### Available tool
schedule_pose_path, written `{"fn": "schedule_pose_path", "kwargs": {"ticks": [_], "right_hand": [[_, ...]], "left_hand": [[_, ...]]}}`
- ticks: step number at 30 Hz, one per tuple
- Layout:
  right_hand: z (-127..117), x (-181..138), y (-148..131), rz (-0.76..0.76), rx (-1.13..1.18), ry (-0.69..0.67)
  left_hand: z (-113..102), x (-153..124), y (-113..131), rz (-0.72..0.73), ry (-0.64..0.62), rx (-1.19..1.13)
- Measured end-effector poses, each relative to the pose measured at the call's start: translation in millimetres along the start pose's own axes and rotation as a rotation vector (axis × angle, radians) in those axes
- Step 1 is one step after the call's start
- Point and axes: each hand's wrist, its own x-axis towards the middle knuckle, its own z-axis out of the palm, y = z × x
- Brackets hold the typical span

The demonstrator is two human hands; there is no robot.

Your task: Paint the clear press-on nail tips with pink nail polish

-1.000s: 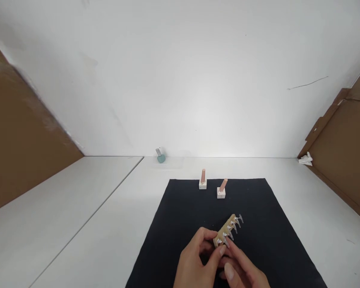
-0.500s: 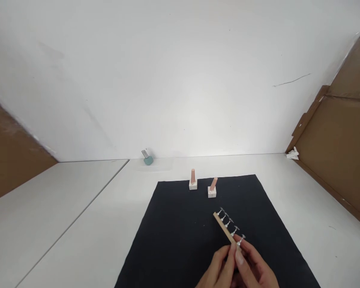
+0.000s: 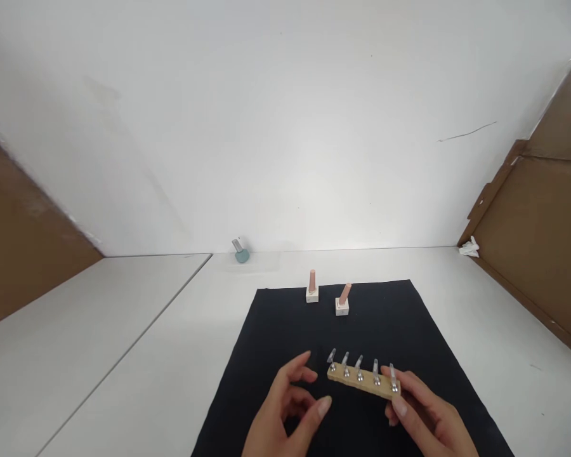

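My right hand [image 3: 426, 409] pinches the right end of a nail tip display stand [image 3: 364, 381], a narrow wooden bar. Several clear false nail tips [image 3: 358, 362] stand along it on small silver posts. To the left of the bar, my left hand [image 3: 288, 406] holds nothing; its thumb and fingers are apart and curve toward the bar's left end without touching it. Two nail polish bottles with pinkish caps and pale square bases, one upright [image 3: 313, 289] and one with a slanted cap [image 3: 343, 301], stand beyond the hands.
A black cloth [image 3: 285, 330] lies under the hands and the bar. At the back wall, a teal bottle [image 3: 242, 255] with a silver cap leans on the white table. Brown cardboard panels [image 3: 542, 235] border both sides. A crumpled white scrap [image 3: 469, 247] lies in the right corner.
My left hand has let go of the bar and moved left, its fingers spreading. The bar has turned from slanting away to lying nearly crosswise, still in my right hand. The view has shifted slightly.
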Motion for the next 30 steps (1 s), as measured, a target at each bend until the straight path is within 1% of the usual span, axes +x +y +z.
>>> {"fn": "schedule_pose_path", "kwargs": {"ticks": [2, 3, 4, 5, 7, 10, 15, 18, 22, 27, 30], "right_hand": [[-4.1, 5.2, -2.0, -0.034, -0.034, -0.093], [-5.7, 8.9, -4.2, -0.052, -0.043, -0.149], [-7.0, 13.4, -7.2, -0.068, -0.049, -0.208], [-7.7, 18.4, -11.0, -0.087, -0.051, -0.267], [-7.7, 29.6, -20.2, -0.108, -0.062, -0.350], [-5.0, 46.8, -32.4, -0.102, -0.067, -0.399], [1.9, 72.7, -35.8, -0.074, -0.047, -0.468], [7.4, 85.1, -29.7, -0.150, -0.152, -0.467], [13.5, 92.9, -17.7, -0.254, -0.316, -0.404], [13.1, 90.4, -4.3, -0.316, -0.469, -0.385], [11.1, 89.6, -0.3, -0.329, -0.524, -0.391]], "left_hand": [[-13.6, 11.7, 9.4, -0.072, -0.175, -0.046], [-17.7, 15.7, 13.4, -0.082, -0.236, -0.067], [-20.3, 18.5, 16.9, -0.073, -0.270, -0.078], [-21.6, 20.4, 19.8, -0.050, -0.273, -0.082], [-21.7, 22.3, 24.8, 0.019, -0.218, -0.060], [-20.5, 25.4, 33.0, 0.092, -0.133, -0.002], [-22.7, 36.4, 49.0, 0.137, -0.084, 0.100], [-24.1, 44.4, 53.0, 0.128, -0.077, 0.150], [-22.3, 54.7, 46.5, 0.073, -0.160, 0.259], [-18.6, 61.5, 31.6, 0.089, -0.198, 0.354], [-19.2, 61.9, 26.5, 0.079, -0.236, 0.406]]}}
